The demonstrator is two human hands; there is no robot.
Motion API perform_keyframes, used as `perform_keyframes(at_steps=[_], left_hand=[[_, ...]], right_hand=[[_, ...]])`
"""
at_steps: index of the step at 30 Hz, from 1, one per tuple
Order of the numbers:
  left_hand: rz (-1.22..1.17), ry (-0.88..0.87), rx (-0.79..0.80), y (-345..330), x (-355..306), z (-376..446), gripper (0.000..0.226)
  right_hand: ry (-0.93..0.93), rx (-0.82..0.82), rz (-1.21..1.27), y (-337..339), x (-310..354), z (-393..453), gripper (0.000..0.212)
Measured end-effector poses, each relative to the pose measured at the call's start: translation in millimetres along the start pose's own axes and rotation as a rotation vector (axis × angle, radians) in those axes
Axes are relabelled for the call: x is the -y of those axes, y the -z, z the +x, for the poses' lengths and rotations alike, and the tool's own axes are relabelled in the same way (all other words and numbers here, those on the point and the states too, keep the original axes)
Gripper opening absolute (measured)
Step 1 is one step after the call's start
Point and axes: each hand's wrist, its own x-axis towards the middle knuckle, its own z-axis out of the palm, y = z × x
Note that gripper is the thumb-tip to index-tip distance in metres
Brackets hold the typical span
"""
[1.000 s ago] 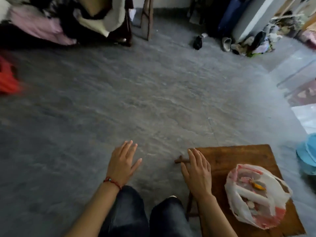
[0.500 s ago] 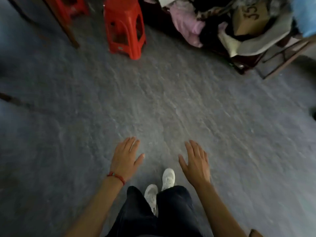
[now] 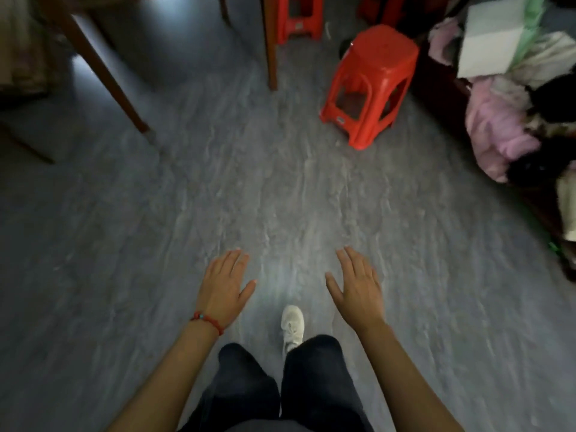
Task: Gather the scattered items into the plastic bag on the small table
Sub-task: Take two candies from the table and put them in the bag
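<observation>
At the bottom centre of the frame, a person's legs in dark trousers (image 3: 280, 385) stand on a grey floor (image 3: 280, 198), one white shoe (image 3: 292, 325) stepping forward between them. Two bare forearms reach up from the lower edge.

The left hand (image 3: 224, 288), lower centre-left, is spread flat with palm down and fingers straight, and holds nothing. A red bead bracelet (image 3: 208, 321) circles its wrist. The right hand (image 3: 357, 291), lower centre-right, is likewise wide and flat, with nothing in it. Both hover above the floor, apart from each other.

The middle of the frame is floor, blurred.

Higher up, right of centre, stands a red plastic stool (image 3: 371, 85). A second red stool (image 3: 297, 17) sits at the top edge, behind a wooden table leg (image 3: 270, 42). Another wooden leg (image 3: 103, 73) slants across the upper left. Along the right edge lies a heap of clothes (image 3: 505, 126), pink, black and pale, with a pale box (image 3: 489, 42) on top.

The plastic bag and the small table are not in view, and no scattered item can be made out for certain on the floor.

Judging from the empty hands and the step, the person seems to be walking, either searching for more items or moving away with the gathering done; which one cannot be told. If anything remains, the next move calls for spotting it, picking it up, then turning to find the bag.
</observation>
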Motion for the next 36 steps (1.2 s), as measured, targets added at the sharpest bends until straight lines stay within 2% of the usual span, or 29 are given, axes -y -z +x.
perform_keyframes(at_steps=[5, 11, 19, 27, 36], left_hand=[[0.001, 0.102, -0.079, 25, -1, 54, 0.068], [0.009, 0.168, -0.084, 42, 11, 111, 0.071], [-0.009, 0.190, -0.084, 72, 54, 221, 0.073], [-0.002, 0.193, -0.148, 133, 105, 348, 0.072], [-0.031, 0.287, -0.145, 170, 147, 463, 0.072]], right_hand=[[0.115, 0.031, -0.005, 19, 0, 85, 0.058], [0.160, 0.072, -0.006, 19, 8, 155, 0.056], [0.193, 0.091, 0.006, 10, 39, 279, 0.056], [0.202, 0.044, 0.027, 24, 88, 423, 0.056], [0.297, 0.089, 0.037, 22, 126, 576, 0.056]])
